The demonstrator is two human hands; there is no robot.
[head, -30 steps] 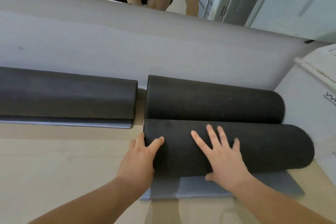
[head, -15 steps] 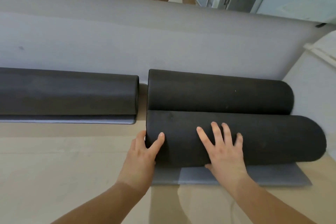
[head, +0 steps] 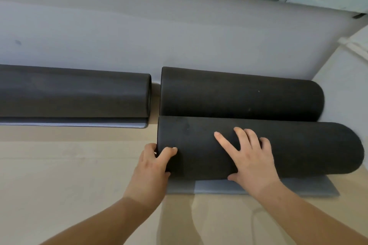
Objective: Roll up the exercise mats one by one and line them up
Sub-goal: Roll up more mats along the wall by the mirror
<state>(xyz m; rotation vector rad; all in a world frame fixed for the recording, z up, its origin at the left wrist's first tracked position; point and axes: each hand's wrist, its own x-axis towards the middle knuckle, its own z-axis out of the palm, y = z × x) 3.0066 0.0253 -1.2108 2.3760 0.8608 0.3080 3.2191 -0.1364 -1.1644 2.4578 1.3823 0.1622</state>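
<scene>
You have nearly finished the third dark grey foam mat roll (head: pixel 199 141), near the far right corner of the beige floor (head: pixel 59 169): only its short grey tail (head: pixel 219 188) lies flat. Your left hand (head: pixel 151 171) curls round its left end, and your right hand (head: pixel 253 161) presses on top, fingers spread. Along the floor's far edge lie two finished rolls, the left roll (head: pixel 73 93) and the right roll (head: pixel 239 95), making three in all.

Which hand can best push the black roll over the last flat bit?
Probably the right hand: it lies flat on the middle of the near roll, above the flat strip. The left hand only holds the roll's end.
</scene>
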